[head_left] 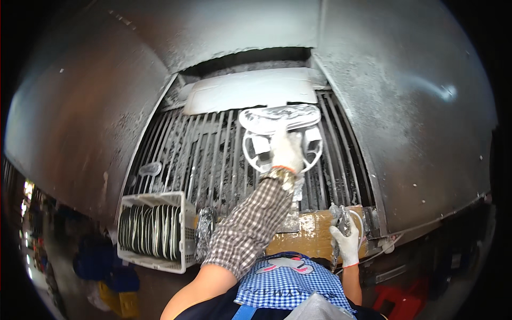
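Observation:
My left hand (287,152), in a white glove and checked sleeve, reaches over a round white spoked stand (249,151). Its blurred fingers are at the near edge of a long oval piece (280,118) with a black-and-white mottled top, lying across the stand's far side. Whether they grip the piece cannot be made out. To the right, my gloved right hand (346,241) is closed around a grey, crusted spray gun (341,220) above the brown front board. A pale hose curves beside it.
Metal bars (213,154) form the grate under the stand, between dusty side walls (394,128). A pale sheet (250,89) lies at the back. On the left are a small oval paddle (150,169) and a white crate (188,229) packed with dark, light-edged pieces. Brown board (304,229) lines the front.

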The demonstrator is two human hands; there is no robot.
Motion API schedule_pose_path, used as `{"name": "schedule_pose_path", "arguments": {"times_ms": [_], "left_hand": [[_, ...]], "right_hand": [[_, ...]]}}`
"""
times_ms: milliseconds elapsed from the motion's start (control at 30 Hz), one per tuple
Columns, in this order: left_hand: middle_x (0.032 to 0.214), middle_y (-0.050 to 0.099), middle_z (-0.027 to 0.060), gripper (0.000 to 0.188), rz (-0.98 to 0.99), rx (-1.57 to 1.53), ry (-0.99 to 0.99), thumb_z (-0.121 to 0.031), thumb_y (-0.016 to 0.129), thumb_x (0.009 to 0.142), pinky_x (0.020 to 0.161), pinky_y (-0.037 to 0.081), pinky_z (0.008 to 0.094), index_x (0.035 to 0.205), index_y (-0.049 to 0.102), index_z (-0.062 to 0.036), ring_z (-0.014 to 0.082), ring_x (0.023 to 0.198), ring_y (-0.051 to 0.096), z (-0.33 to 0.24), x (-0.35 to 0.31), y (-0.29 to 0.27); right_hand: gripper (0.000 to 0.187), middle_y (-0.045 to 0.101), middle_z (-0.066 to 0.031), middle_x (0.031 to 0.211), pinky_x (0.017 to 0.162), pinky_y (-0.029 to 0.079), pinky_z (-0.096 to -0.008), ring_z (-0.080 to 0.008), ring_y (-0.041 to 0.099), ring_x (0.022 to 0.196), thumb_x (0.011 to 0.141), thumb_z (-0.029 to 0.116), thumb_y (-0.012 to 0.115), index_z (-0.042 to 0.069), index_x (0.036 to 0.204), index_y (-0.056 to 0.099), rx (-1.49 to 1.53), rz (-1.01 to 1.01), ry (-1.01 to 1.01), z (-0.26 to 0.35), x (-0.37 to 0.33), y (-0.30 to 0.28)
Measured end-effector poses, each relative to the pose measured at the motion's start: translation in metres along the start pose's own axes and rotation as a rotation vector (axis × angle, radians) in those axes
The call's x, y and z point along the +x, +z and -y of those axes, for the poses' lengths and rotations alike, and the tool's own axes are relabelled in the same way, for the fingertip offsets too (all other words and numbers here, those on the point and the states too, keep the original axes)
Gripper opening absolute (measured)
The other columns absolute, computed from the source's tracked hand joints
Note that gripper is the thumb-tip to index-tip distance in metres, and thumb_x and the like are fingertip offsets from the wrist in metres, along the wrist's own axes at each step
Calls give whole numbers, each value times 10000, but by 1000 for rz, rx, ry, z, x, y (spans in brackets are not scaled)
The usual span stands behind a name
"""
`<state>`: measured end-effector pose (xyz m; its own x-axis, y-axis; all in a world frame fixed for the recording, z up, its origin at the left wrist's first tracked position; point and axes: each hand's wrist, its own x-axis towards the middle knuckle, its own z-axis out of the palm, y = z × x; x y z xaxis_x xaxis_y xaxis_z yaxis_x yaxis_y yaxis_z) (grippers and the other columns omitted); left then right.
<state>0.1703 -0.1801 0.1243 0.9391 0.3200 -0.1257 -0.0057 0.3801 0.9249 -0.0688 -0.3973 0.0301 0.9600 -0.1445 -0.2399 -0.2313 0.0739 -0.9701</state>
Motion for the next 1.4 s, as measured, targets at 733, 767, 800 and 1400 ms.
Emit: {"name": "schedule_pose_path", "arguments": {"times_ms": [733,767,800,1400], "left_hand": [[1431,616,238,531,-217,-724,121,-100,656,1004,1127,544,570,1490,484,28,367,1338,619,-24,33,-225],[1463,591,250,558,-270,-741,64,-76,626,1009,1142,532,587,1528,447,21,380,1364,599,-6,44,-243],[1481,574,255,569,-284,-765,41,-58,599,1009,1149,522,599,1546,422,15,389,1374,589,14,51,-257],[1482,573,278,518,-191,-704,-271,-207,551,1073,1019,585,490,1510,444,50,387,1257,643,161,114,-333]], "right_hand": [[479,597,23,826,451,415,-238,-66,509,510,955,66,705,46,1425,617,-260,66,114,-20,10,39],[482,597,23,826,450,414,-238,-65,509,510,956,65,701,46,1429,616,-260,65,124,-22,10,42],[484,597,23,826,448,413,-238,-64,508,510,956,65,697,47,1433,615,-260,60,133,-22,11,44],[503,647,15,908,497,438,-230,-60,529,569,949,36,688,54,1448,625,-392,89,158,-20,19,61]]}}
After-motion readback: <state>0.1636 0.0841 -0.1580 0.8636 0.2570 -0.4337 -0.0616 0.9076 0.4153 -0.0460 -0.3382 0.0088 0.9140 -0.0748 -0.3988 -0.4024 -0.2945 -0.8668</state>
